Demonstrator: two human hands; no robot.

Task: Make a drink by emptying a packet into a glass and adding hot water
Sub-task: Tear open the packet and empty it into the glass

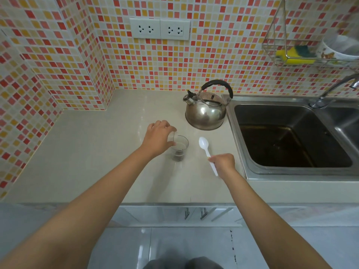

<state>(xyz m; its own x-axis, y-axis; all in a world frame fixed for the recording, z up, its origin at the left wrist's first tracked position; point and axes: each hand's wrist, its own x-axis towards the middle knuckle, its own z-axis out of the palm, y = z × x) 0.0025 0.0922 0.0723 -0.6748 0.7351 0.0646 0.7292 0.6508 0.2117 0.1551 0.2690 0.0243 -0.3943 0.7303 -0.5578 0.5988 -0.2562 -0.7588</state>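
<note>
My left hand (157, 139) grips the glass (179, 148) rim on the counter (97, 152) — dark contents inside; my right hand (223, 164) pinches a white spoon (206, 150) beside it — kettle (206, 111) behind.

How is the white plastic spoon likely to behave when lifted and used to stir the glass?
The spoon looks thin and plastic, so probably very light and slightly bendy. The right hand pinches its narrow handle, so it may twist. The small glass, steadied by the left hand, could tip otherwise.
</note>
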